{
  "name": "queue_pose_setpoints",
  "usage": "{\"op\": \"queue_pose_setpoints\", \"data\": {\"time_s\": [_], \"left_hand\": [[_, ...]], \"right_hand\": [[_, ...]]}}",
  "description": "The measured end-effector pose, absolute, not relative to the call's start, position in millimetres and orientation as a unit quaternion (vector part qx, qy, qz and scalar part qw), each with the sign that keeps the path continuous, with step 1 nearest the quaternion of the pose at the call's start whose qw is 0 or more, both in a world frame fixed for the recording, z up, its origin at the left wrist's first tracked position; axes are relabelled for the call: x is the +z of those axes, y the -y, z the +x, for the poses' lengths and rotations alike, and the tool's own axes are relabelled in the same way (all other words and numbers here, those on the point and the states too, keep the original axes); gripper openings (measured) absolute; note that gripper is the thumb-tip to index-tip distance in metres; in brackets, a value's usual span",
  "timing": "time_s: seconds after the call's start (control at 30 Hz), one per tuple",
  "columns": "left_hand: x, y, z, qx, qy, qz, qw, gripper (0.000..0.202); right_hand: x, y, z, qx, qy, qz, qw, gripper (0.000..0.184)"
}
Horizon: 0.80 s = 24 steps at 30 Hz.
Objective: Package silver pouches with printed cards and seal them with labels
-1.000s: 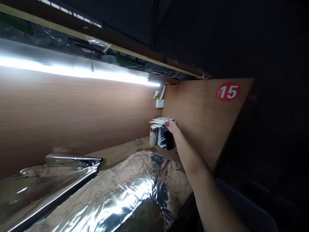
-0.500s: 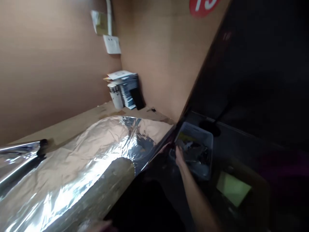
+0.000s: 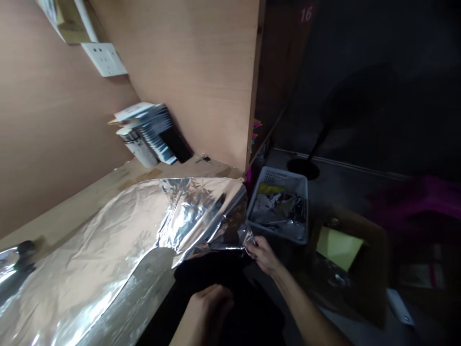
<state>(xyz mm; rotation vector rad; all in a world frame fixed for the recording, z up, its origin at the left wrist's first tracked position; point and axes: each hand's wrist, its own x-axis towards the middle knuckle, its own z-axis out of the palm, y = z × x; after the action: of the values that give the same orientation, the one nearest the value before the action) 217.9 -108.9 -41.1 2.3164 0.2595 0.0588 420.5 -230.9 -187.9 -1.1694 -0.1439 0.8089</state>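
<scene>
At the counter's near edge, a wide sheet of aluminium foil [image 3: 144,226] is lying across the counter [image 3: 82,211], its crumpled end drooping past the corner, and the right hand [image 3: 263,254] is working at that end. Its fingers [image 3: 254,251] are clenching a pinched corner of the foil, just beside a grey plastic basket [image 3: 277,175] that is sitting on the floor below and holding crumpled foil scraps [image 3: 270,209].

The left hand [image 3: 207,312] is hanging lower, near the sheet's curved edge but apart from it. Its fingers [image 3: 216,295] appear curled, though against the dark beneath them I cannot tell whether they are grasping anything.

From the way the sheet is lying, the step in hand seems to be managing its loose end. The next move looks to call for a light, even grip, since the thin foil is creasing where it is being pinched.

Farther along the counter, a white tumbler [image 3: 135,146] and a stack of booklets [image 3: 151,129] are standing against a wooden partition [image 3: 190,72], below a wall socket [image 3: 104,58].
</scene>
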Motion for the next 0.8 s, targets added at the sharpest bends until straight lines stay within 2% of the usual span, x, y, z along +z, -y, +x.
{"op": "queue_pose_setpoints", "data": {"time_s": [0.07,0.17,0.2,0.27,0.33,0.47,0.57,0.63,0.67,0.73,0.8], "left_hand": [[-63,119,241,0.023,-0.109,0.917,0.384,0.017],[-84,126,269,0.043,-0.145,0.943,0.297,0.031],[-88,126,277,0.056,-0.153,0.951,0.261,0.030],[-89,123,290,0.083,-0.152,0.959,0.225,0.013],[-85,119,297,0.093,-0.124,0.952,0.264,0.013],[-72,108,301,0.081,-0.114,0.894,0.425,0.018],[-64,95,305,0.105,-0.179,0.829,0.519,0.026],[-57,87,308,0.120,-0.191,0.801,0.555,0.032],[-53,83,310,0.118,-0.183,0.795,0.566,0.033],[-44,79,313,0.101,-0.148,0.794,0.581,0.033],[-35,78,314,0.077,-0.106,0.794,0.593,0.031]], "right_hand": [[-169,235,417,0.363,0.062,-0.530,0.764,0.047],[-143,234,407,0.348,0.045,-0.526,0.774,0.048],[-135,234,404,0.348,0.039,-0.519,0.780,0.048],[-121,234,400,0.359,0.046,-0.488,0.794,0.044],[-109,234,400,0.367,0.081,-0.461,0.804,0.037],[-98,237,406,0.321,0.118,-0.502,0.794,0.031],[-92,246,409,0.189,0.091,-0.608,0.765,0.031],[-83,256,406,0.115,0.127,-0.677,0.715,0.031],[-77,262,404,0.123,0.170,-0.698,0.684,0.032],[-64,272,397,0.202,0.259,-0.712,0.621,0.041],[-52,277,390,0.279,0.289,-0.711,0.577,0.043]]}}
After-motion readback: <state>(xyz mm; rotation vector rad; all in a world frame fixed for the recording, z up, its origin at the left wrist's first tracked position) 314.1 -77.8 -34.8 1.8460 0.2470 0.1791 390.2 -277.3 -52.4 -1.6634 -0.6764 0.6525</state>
